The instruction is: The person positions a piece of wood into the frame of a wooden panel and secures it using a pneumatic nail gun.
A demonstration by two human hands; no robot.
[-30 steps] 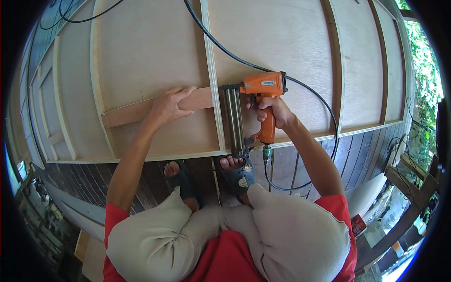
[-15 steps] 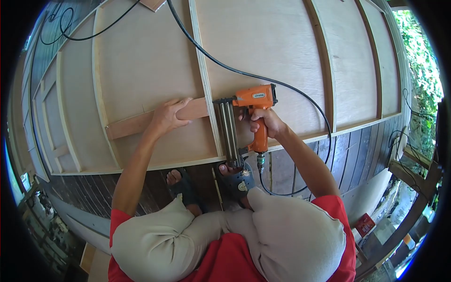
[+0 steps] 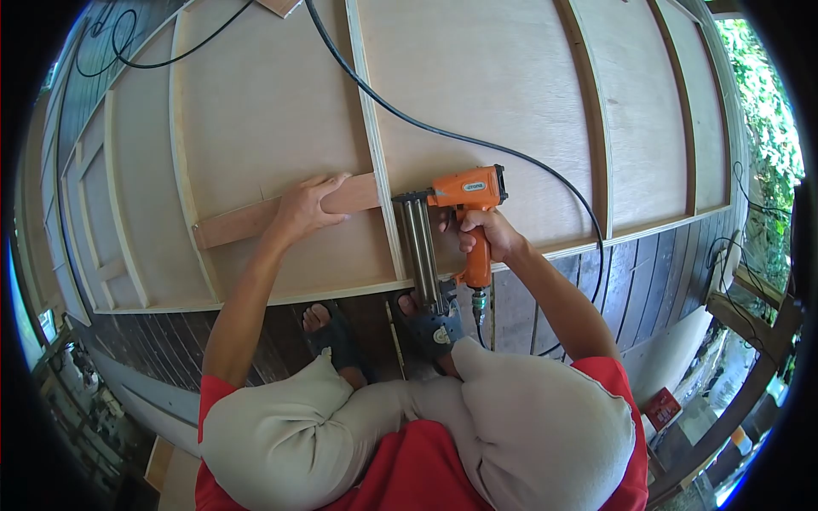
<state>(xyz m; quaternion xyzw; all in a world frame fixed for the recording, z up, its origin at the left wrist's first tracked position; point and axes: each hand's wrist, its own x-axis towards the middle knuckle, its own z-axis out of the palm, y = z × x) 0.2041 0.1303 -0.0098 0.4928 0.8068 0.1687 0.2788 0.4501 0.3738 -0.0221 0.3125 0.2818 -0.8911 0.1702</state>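
My left hand (image 3: 308, 207) grips a reddish wooden strip (image 3: 241, 225), which lies across the panel between two upright battens. The strip's right end meets the middle batten (image 3: 376, 149). In my right hand (image 3: 487, 236) is an orange nail gun (image 3: 467, 188), my fingers wrapped round its handle. Its nose is at the right side of the middle batten, level with the strip's end; whether they touch is hard to tell. The silver magazine (image 3: 422, 251) points down toward my feet, and a black hose joins the handle's base.
The large framed plywood panel (image 3: 486, 77) spreads ahead, with more battens left and right. A black hose (image 3: 443, 131) curves over it. A wood piece (image 3: 279, 7) shows at the top edge. My sandalled feet (image 3: 335, 332) are on dark floorboards just below the panel's edge.
The view has shifted, so the panel appears lower than in the earliest frame. Since half a second ago the nail gun has moved slightly down and right. Both hands keep their hold.
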